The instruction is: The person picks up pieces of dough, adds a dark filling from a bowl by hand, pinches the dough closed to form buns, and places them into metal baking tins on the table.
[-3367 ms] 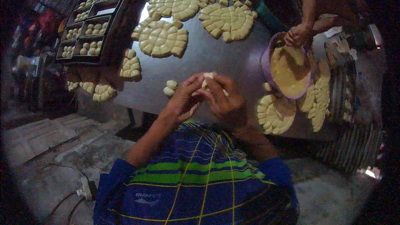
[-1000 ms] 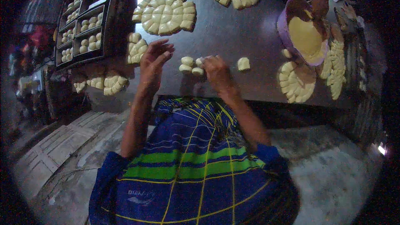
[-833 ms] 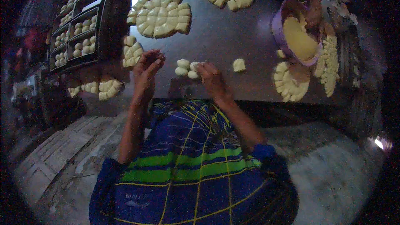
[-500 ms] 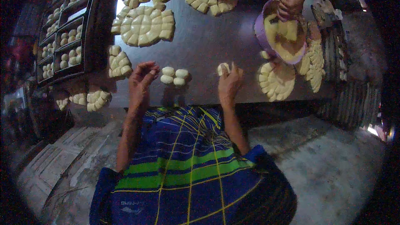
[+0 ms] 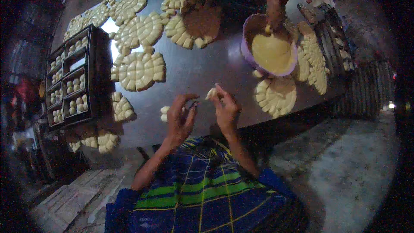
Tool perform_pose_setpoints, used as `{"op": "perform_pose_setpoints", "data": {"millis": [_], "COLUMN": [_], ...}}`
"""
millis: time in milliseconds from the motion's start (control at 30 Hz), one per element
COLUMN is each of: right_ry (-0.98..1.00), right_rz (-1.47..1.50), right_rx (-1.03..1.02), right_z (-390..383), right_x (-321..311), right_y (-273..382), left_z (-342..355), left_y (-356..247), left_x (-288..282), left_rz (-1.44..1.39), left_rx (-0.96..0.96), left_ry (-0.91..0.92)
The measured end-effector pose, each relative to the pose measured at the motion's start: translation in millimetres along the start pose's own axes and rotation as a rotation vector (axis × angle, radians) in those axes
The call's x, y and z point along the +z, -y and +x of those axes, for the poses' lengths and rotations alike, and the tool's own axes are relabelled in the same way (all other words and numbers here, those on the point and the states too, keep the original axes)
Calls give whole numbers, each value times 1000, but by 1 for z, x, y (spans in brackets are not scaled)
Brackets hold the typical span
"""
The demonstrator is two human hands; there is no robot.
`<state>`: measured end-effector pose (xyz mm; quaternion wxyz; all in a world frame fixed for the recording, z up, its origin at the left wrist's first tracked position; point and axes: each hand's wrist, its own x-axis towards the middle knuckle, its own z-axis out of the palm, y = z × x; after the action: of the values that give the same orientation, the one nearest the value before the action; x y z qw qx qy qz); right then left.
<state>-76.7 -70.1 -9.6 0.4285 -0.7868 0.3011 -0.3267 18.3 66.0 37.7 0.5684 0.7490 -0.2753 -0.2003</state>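
Note:
My right hand (image 5: 227,111) pinches a small pale dough piece (image 5: 210,93) between thumb and fingers, above the metal table (image 5: 189,67). Facing it, my left hand (image 5: 181,115) has its fingers curved and apart, and I see nothing held in it. Behind the left hand, a few small dough balls (image 5: 164,113) lie on the table, partly hidden by it. Large flat rounds of scored dough (image 5: 138,71) rest beyond on the left. To the right sits another dough round (image 5: 276,97), cut into wedges round its edge.
A black compartmented tray (image 5: 91,77) with dough balls stands on the left. At the right, another person's hand (image 5: 275,14) reaches into a purple tub (image 5: 246,51) of yellow dough or batter. More dough strips (image 5: 317,64) lie beside the tub. The table's front edge runs before me.
My hands have come closer together, the right bringing its dough piece leftward. My left hand now partly covers the small dough balls. The view has shifted; the other person's hand has lifted somewhat within the tub.

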Motion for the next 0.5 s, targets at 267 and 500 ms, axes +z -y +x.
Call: {"op": "perform_pose_setpoints", "data": {"millis": [267,500], "right_ry": [647,893], "right_rz": [971,785], "right_rx": [372,290], "right_z": [-20,6], "right_x": [-31,-38], "right_y": [38,43], "left_z": [24,36], "left_y": [-60,-51], "left_x": [18,12], "left_rz": [423,80], "left_rx": [905,782], "left_ry": [-177,47]}}
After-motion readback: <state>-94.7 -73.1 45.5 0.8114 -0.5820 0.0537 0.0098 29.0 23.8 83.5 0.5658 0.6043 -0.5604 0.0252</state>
